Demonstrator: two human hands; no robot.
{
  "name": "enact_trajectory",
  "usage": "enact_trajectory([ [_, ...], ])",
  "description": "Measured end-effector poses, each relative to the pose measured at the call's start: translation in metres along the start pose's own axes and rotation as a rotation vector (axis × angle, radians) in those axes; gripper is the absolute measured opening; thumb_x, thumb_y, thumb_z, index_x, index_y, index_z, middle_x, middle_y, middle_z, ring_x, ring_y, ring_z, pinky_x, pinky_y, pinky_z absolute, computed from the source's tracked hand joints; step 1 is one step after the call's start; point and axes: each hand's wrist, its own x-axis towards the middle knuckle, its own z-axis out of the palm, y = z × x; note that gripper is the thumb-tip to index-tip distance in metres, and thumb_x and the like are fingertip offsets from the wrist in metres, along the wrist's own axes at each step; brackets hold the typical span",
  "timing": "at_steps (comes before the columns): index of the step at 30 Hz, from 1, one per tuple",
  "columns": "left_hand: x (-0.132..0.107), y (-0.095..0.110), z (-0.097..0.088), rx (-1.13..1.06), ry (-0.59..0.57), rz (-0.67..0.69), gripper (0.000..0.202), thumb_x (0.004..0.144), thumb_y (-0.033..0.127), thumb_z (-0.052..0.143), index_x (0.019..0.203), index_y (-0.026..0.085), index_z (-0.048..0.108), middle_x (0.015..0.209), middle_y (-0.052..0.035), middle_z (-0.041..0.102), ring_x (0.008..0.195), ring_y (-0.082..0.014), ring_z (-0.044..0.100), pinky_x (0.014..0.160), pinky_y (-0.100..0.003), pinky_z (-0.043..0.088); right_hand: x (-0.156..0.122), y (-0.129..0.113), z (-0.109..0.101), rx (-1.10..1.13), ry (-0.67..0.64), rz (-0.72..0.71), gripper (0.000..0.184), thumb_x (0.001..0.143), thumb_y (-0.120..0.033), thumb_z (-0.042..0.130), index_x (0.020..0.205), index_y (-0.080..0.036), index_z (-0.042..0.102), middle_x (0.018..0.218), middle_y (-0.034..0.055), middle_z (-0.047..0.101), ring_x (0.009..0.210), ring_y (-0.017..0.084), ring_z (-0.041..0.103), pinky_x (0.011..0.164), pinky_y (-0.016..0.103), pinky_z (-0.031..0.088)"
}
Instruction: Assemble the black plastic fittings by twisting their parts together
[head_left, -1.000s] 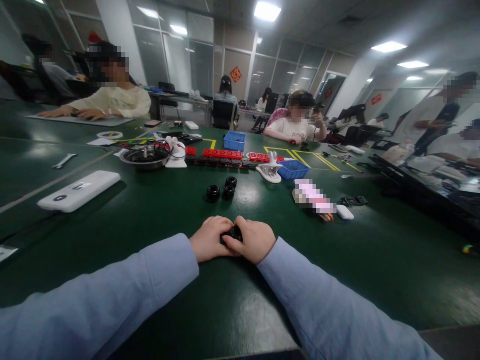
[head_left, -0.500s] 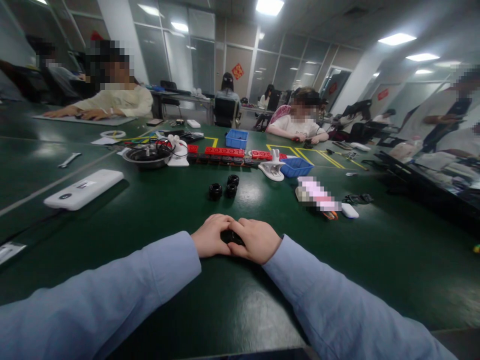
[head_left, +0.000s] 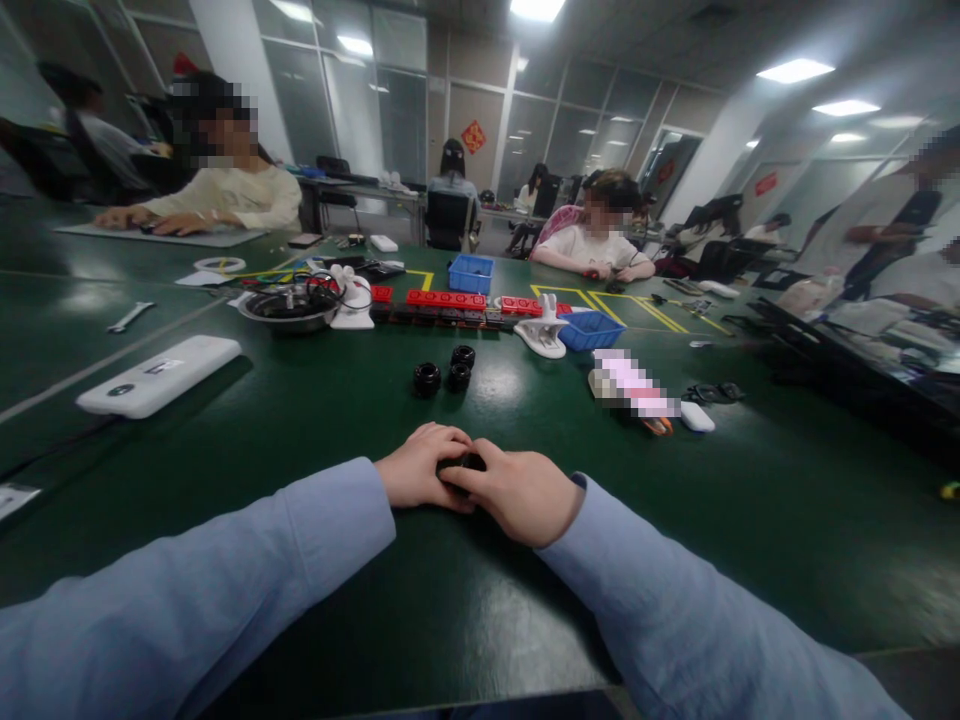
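Observation:
My left hand (head_left: 418,468) and my right hand (head_left: 519,490) rest together on the green table (head_left: 315,420), both curled round one small black round part (head_left: 465,463) of which only a sliver shows between the fingers. Light blue sleeves cover both forearms. Three more black ring-shaped parts (head_left: 444,374) lie loose on the table a short way beyond my hands.
A white flat device (head_left: 159,374) lies at the left, a wrench (head_left: 129,317) farther back. A metal bowl with cables (head_left: 289,305), red blocks (head_left: 445,299), a white clip (head_left: 541,334) and blue bins (head_left: 589,329) line the middle. A white oval object (head_left: 697,416) lies right. Several people sit around.
My right hand has slid slightly back and rolled over the black part; the left hand stays in place. The view has shifted a little.

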Motion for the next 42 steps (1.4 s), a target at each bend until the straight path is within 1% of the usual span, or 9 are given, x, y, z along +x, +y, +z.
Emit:
enact_trajectory([
  [5,0.000,0.000,0.000,0.010,-0.001,0.000,0.053,0.056,0.045,0.079,0.101,0.021,0.064,0.111,-0.0044,0.055,0.107,-0.0267,0.047,0.099,-0.043,0.032,-0.002,-0.002,-0.004,0.077,-0.021,0.005,0.031,0.083,-0.022,0.050,0.113,-0.029,0.057,0.118,0.0086,0.048,0.076,0.016,0.057,0.063,0.027,0.044],
  [10,0.000,-0.001,0.003,0.019,0.026,0.012,0.054,0.055,0.043,0.079,0.102,0.020,0.063,0.110,-0.0053,0.056,0.106,-0.0266,0.048,0.098,-0.043,0.033,0.000,-0.001,-0.002,0.179,0.002,-0.010,0.024,0.085,-0.024,0.051,0.107,-0.026,0.062,0.123,0.0080,0.045,0.088,0.016,0.056,0.075,0.030,0.046],
  [13,0.000,-0.002,0.004,0.032,0.033,0.005,0.055,0.055,0.042,0.079,0.102,0.019,0.062,0.108,-0.0060,0.057,0.104,-0.0265,0.049,0.096,-0.043,0.034,0.000,0.004,-0.001,0.191,0.025,-0.040,0.028,0.086,-0.028,0.052,0.113,-0.028,0.059,0.129,0.0078,0.042,0.092,0.018,0.057,0.077,0.031,0.047],
  [17,0.000,-0.001,0.003,0.015,0.028,-0.025,0.056,0.058,0.045,0.076,0.105,0.020,0.061,0.113,-0.0065,0.056,0.109,-0.0283,0.047,0.098,-0.044,0.033,-0.002,0.014,0.000,0.227,0.233,-0.051,0.052,0.083,-0.043,0.054,0.129,-0.023,0.044,0.130,0.0102,0.043,0.094,0.020,0.057,0.075,0.031,0.048],
  [21,-0.002,0.001,0.003,0.002,0.045,-0.031,0.056,0.056,0.050,0.076,0.101,0.019,0.062,0.112,-0.0062,0.056,0.107,-0.0276,0.048,0.099,-0.044,0.033,0.001,0.017,0.003,0.247,0.403,0.203,0.052,0.082,-0.055,0.049,0.117,-0.016,0.049,0.107,0.0093,0.057,0.088,0.020,0.059,0.072,0.030,0.047],
  [24,-0.003,0.001,0.005,0.011,0.083,-0.029,0.053,0.056,0.049,0.077,0.098,0.020,0.062,0.108,-0.0054,0.058,0.105,-0.0267,0.050,0.098,-0.044,0.034,0.007,0.012,0.007,0.200,0.359,0.338,0.053,0.081,-0.062,0.046,0.107,-0.016,0.052,0.093,0.0072,0.061,0.080,0.019,0.059,0.067,0.029,0.044],
  [30,-0.005,0.001,0.009,0.059,0.168,-0.040,0.047,0.057,0.047,0.075,0.093,0.020,0.063,0.105,-0.0050,0.060,0.102,-0.0257,0.052,0.100,-0.044,0.033,0.018,0.000,0.013,0.061,0.251,0.374,0.047,0.084,-0.061,0.043,0.089,-0.018,0.058,0.086,0.0069,0.063,0.084,0.021,0.058,0.068,0.030,0.043],
  [36,-0.006,0.000,0.010,0.109,0.210,-0.112,0.046,0.061,0.047,0.072,0.097,0.020,0.063,0.108,-0.0068,0.060,0.106,-0.0261,0.052,0.104,-0.048,0.025,0.023,-0.004,0.010,0.029,0.238,0.364,0.041,0.088,-0.054,0.042,0.093,-0.018,0.061,0.087,0.0063,0.063,0.085,0.020,0.059,0.068,0.029,0.044],
  [42,-0.007,-0.003,0.009,0.140,0.212,-0.090,0.040,0.064,0.048,0.070,0.092,0.019,0.066,0.105,-0.0061,0.059,0.102,-0.0251,0.051,0.096,-0.044,0.036,0.023,-0.007,0.004,-0.014,0.185,0.371,0.037,0.088,-0.051,0.045,0.098,-0.019,0.062,0.090,0.0070,0.062,0.087,0.020,0.059,0.068,0.027,0.045],
])
